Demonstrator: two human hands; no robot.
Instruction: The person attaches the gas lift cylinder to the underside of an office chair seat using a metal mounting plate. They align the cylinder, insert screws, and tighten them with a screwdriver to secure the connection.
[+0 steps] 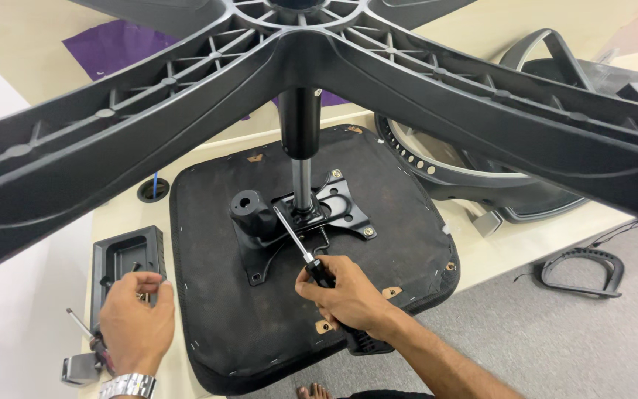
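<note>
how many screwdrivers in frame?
2. One screwdriver is held in the right hand, tip at the seat's metal plate. A second screwdriver lies on the table beside the left hand. More may be hidden.

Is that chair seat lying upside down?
Yes. The seat lies underside up on the table; its metal plate and star base face upward.

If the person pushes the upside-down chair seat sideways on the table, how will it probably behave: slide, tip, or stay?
The chair seat would probably tip rather than slide: the wide star base stands high above it on the thin gas column, so it looks top-heavy. Its front edge already overhangs the table, which adds risk. The fabric underside likely grips more than it slips.
</note>
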